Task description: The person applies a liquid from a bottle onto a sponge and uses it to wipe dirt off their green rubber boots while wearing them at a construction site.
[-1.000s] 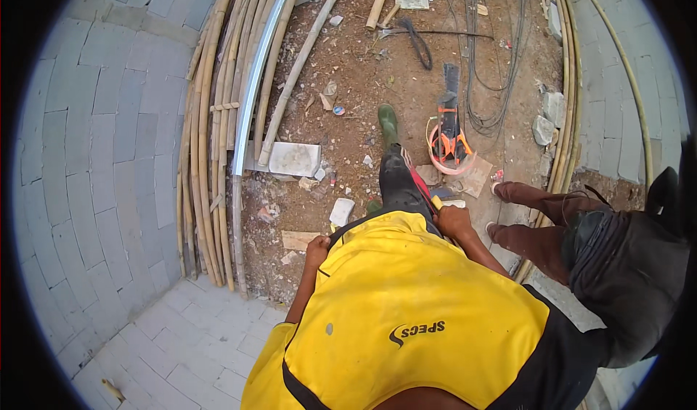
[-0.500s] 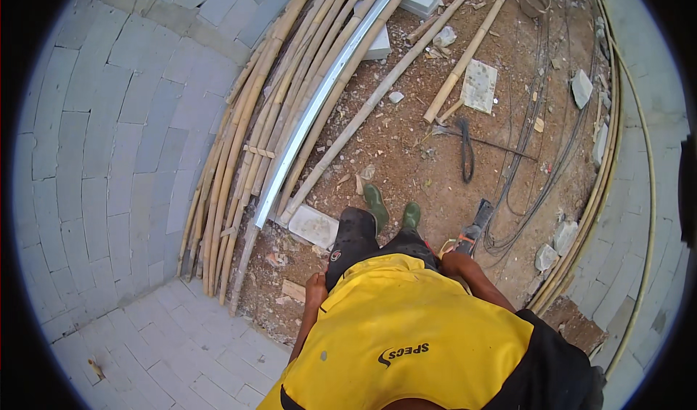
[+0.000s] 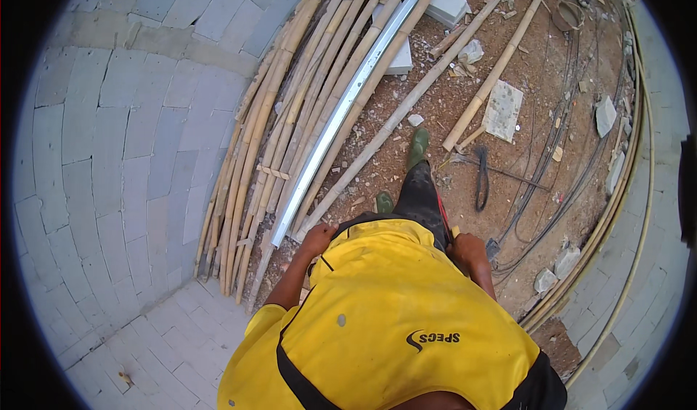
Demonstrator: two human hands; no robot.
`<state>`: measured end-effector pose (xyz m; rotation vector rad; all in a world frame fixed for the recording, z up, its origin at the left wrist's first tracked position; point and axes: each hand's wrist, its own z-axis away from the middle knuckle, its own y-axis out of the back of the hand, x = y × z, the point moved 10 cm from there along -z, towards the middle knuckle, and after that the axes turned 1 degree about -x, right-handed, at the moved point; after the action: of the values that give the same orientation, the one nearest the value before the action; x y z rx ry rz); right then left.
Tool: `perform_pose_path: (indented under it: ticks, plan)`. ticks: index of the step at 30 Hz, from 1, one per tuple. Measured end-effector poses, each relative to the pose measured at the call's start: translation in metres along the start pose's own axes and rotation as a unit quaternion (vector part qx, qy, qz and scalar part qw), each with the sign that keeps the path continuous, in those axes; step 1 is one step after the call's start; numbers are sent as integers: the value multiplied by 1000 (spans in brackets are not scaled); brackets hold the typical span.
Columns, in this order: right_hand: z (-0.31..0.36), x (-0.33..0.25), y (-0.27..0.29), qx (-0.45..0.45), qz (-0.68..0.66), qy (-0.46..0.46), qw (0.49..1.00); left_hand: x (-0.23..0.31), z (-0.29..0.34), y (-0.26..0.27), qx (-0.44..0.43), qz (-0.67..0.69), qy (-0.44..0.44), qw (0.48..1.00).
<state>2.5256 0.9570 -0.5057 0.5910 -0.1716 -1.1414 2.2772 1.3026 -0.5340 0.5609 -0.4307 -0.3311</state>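
Yellow piece (image 3: pixel 455 232) sits at right hand (image 3: pixel 468 252), 11 o'clock off the knuckles, mostly hidden. Probably light, stiff; take the exposed end. Grip: fingers curled, can't tell if closed on it. Left hand (image 3: pixel 317 240) at shirt (image 3: pixel 392 301) hem, 9 o'clock of right; grip unclear too. Vs last frame: boots were near level, right boot (image 3: pixel 419 149) now leads.

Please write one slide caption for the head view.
Left hand and right hand beside yellow jersey, green boots on dirt near bamboo poles.
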Motion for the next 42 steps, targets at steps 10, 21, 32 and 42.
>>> perform_pose_path:
  ticks: [10, 21, 32, 42]
  plan:
    - [-166, 36, 222, -56, -140, 89, 985, 121, -6, 131, -103, 16, 103, 989]
    - [-457, -29, 234, -16, -711, 66, 700, 261, -278, 167, -5, 53, -97, 994]
    - [-667, -259, 238, 190, -282, 348, 873, 324, -420, -91, -100, -149, -286, 941]
    - [-725, -430, 158, 233, 232, 575, 749, 400, -400, -21, 42, 144, -340, 928]
